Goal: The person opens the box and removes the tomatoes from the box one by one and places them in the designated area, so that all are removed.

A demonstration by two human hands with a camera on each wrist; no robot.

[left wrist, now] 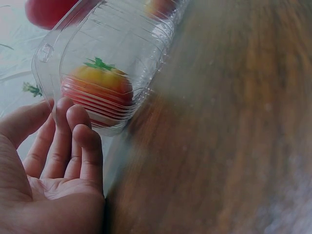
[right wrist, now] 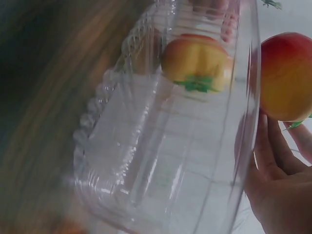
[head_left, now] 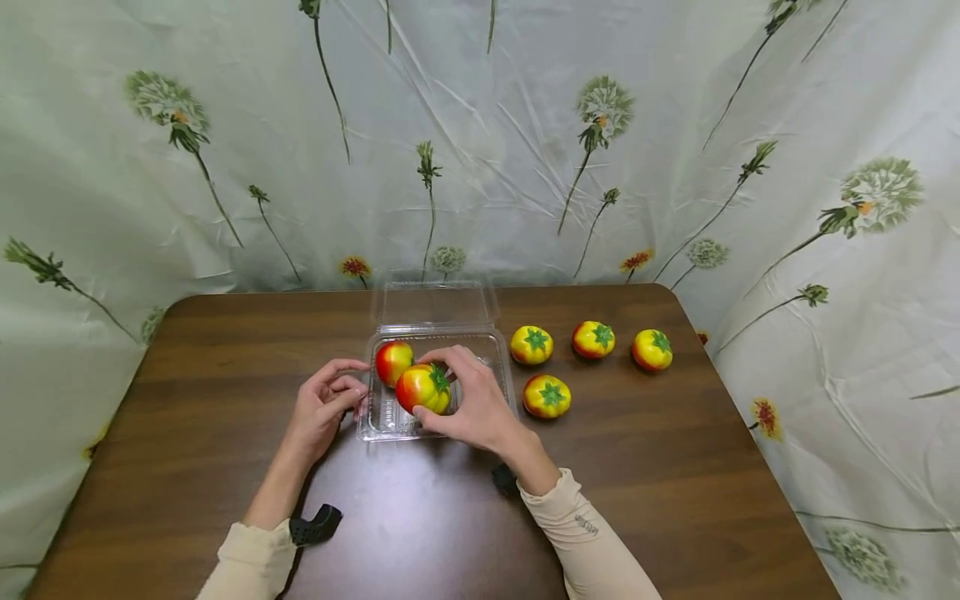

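right hand [head_left: 472, 404] grips red-yellow tomato [head_left: 422, 388] — green calyx | left hand [head_left: 324, 406] relaxed, empty

A: What did the person wear?

B: Long cream sleeves [head_left: 581, 533] covered both arms down to the wrists. The cloth looked thin and smooth, and the right sleeve had a small grey marking near the cuff.

A: Was there something on the wrists?

B: Yes, a black strap [head_left: 315, 526] sat at the left cuff, and a small black part [head_left: 504, 478] showed under the right wrist. Both hands were bare, without gloves.
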